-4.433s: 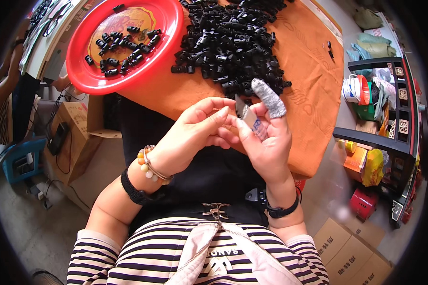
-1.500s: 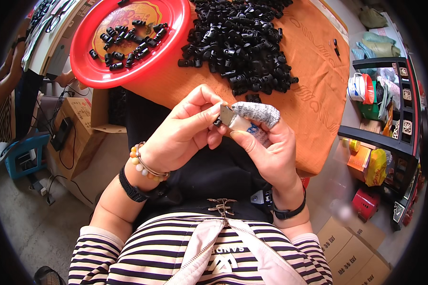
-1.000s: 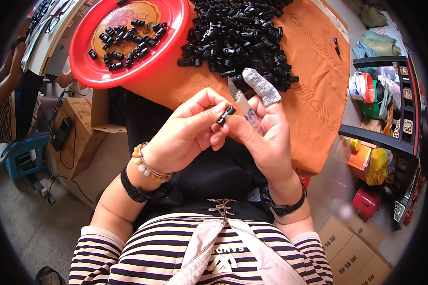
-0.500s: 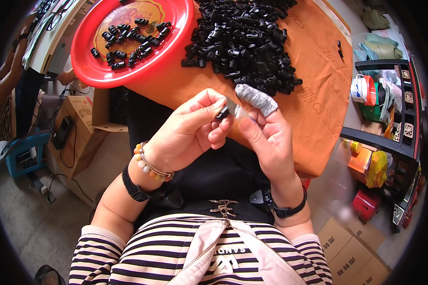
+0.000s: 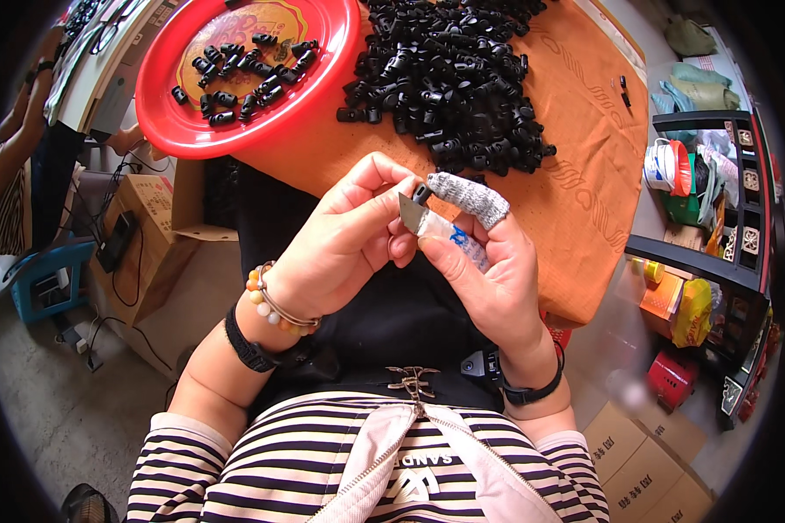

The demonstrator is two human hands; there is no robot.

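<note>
Above the lap, left hand (image 5: 340, 244) pinches a small black clip (image 5: 421, 192), right hand (image 5: 488, 270) grips a blade (image 5: 410, 213) pointing up-left.

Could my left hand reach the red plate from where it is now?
Probably yes. The left hand sits just below the red plate, with nothing between them, though its fingers are pinching a small black clip.

Setting: small piecework workshop. My table carries an orange cloth (image 5: 584, 174) heaped with black plastic clips (image 5: 453, 78); red tray (image 5: 183, 122) holds a sorted few. Cardboard boxes (image 5: 161, 205) on concrete floor, cluttered metal shelving (image 5: 715, 253) at my right.
</note>
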